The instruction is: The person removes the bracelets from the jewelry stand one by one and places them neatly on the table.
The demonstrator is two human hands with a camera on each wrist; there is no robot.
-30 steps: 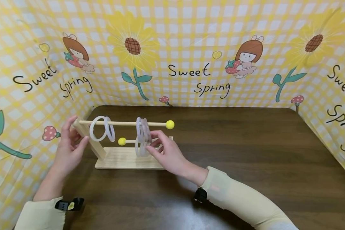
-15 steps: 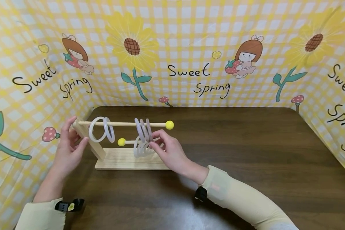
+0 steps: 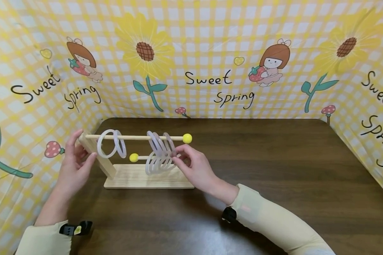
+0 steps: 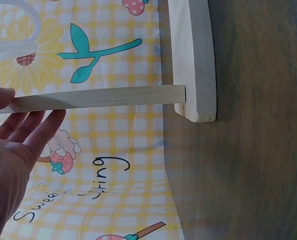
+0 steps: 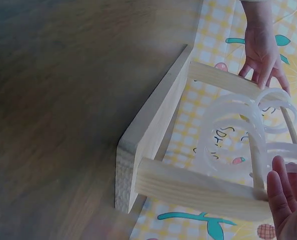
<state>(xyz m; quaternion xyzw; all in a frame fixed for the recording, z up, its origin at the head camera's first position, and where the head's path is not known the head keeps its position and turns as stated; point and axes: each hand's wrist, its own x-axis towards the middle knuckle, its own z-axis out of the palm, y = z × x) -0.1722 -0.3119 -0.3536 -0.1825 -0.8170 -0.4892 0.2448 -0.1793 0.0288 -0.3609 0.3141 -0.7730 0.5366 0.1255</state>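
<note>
A wooden bangle stand [image 3: 137, 181] has a long upper rod [image 3: 134, 137] and a shorter lower rod [image 3: 142, 158], each tipped with a yellow ball. My left hand [image 3: 74, 168] grips the top of the left upright post [image 4: 113, 96], thumb on one side and fingers on the other. Two pale bangles hang near that post. Farther right on the upper rod hang several lilac bangles [image 3: 152, 141]. My right hand [image 3: 196, 166] pinches the rightmost, greyish-purple bangle [image 3: 169, 141] at its lower edge. Several whitish bangles [image 3: 148, 166] hang on the lower rod, partly overlapped in view.
The stand's base lies on a dark brown wooden table [image 3: 258, 170]. A yellow checked cloth [image 3: 204, 42] with flowers and lettering walls in the back and sides. The short right post [image 5: 198, 187] shows in the right wrist view.
My right hand has moved right, drawing the end bangle along the upper rod. Bangles on both rods have spread apart from their tight bunches. My left hand keeps its grip on the post.
</note>
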